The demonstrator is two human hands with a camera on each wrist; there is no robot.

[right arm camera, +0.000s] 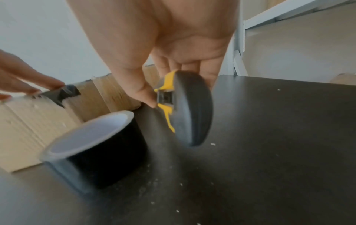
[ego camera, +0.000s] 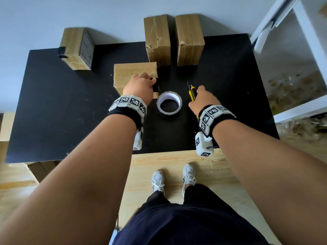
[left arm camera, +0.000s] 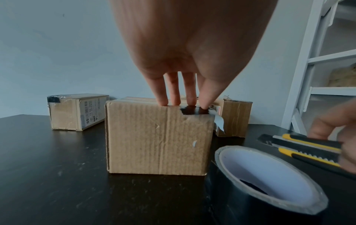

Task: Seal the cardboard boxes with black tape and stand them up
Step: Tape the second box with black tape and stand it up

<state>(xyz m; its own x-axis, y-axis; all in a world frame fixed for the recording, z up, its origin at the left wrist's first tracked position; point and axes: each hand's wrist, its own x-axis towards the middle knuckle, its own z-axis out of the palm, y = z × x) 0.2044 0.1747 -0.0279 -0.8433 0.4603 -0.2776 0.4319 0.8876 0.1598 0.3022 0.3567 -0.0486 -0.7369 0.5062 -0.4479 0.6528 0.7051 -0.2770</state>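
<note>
While taped black under left-hand fingers (left arm camera: 174, 94), closed cardboard box (left arm camera: 158, 137), contents unseen.

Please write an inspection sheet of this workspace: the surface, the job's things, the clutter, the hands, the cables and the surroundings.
Surface: black table top, with pale specks.
Job's things: brown cardboard box in front with a black tape strip over its top edge; roll of black tape on its side beside it; three more cardboard boxes behind, one with black tape on a corner.
Clutter: nothing seen.
Hands: left hand presses straight fingers on the tape strip; right hand grips a yellow and black utility knife.
Cables: nothing seen.
Surroundings: pale wall, white shelf frame, wooden floor.
</note>
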